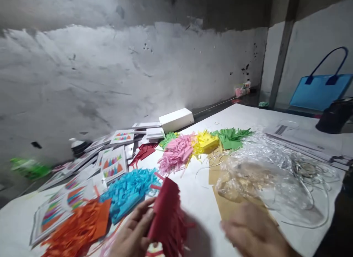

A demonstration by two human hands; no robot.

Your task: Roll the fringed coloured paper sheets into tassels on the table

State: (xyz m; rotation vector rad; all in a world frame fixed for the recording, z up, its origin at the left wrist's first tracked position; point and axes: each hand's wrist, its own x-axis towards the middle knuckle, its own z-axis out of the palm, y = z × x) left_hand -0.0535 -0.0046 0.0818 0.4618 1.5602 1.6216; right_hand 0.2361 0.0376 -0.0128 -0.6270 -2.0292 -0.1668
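My left hand (135,229) grips a dark red fringed paper bundle (167,209) by its folded edge, thumb on the near side. The fringe strips hang down to the right over the white-covered table. To the right, my right hand (249,227) is smeared by motion. Its fingers look bent, but I cannot make out whether anything is in them. It hovers by a sheet of brown paper (227,203) and a crumpled clear plastic bag (256,179). Left of the red bundle lie a blue fringed bundle (129,190) and an orange one (79,227).
Pink (178,152), yellow (205,142) and green (231,137) fringed bundles lie farther back. Printed cards (113,162) pile up at left, beside a white box (176,119). Silvery strands and string spread at right. A blue bag (321,91) stands behind.
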